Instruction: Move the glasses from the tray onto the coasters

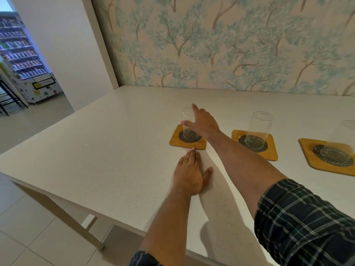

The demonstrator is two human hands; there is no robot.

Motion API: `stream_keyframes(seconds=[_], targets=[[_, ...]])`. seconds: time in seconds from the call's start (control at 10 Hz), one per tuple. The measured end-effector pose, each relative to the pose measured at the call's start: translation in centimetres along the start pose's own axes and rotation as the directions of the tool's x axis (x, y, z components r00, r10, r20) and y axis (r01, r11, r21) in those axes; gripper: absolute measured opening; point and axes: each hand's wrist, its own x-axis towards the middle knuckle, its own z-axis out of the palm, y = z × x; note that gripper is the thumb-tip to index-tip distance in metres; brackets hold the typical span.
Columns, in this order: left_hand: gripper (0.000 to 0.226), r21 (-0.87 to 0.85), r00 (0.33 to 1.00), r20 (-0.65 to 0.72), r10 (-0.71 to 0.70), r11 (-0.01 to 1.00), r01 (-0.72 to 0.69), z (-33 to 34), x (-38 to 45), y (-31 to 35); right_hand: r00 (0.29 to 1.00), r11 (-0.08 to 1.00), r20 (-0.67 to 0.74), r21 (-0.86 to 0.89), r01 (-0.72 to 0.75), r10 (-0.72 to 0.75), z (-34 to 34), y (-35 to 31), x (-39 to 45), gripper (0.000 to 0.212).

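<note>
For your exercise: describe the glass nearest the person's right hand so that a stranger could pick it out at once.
Start at the white table below the tree-patterned wallpaper. Three wooden coasters lie in a row, each bearing a clear glass. Yours is the leftmost glass, the only one with the right hand against it.

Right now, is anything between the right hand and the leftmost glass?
No. The right hand is already at the leftmost glass, which stands on its coaster; nothing visible lies between them.

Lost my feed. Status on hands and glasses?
Right hand open beside leftmost clear glass on square wooden coaster. Left hand flat on white table. No tray visible.
</note>
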Motion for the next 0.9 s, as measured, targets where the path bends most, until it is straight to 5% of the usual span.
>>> stream_keyframes(seconds=[0.6,0.9], targets=[[0.090,0.048,1.000,0.027,-0.010,0.999,0.009,0.0,0.0,0.0,0.997,0.998,0.052,-0.040,-0.053,0.055,0.4,-0.8,0.3,0.089],[0.087,-0.033,0.998,-0.057,0.019,0.999,-0.021,0.1,-0.2,0.3,0.997,0.995,-0.028,-0.063,-0.077,0.076,-0.1,0.9,-2.1,0.115]])
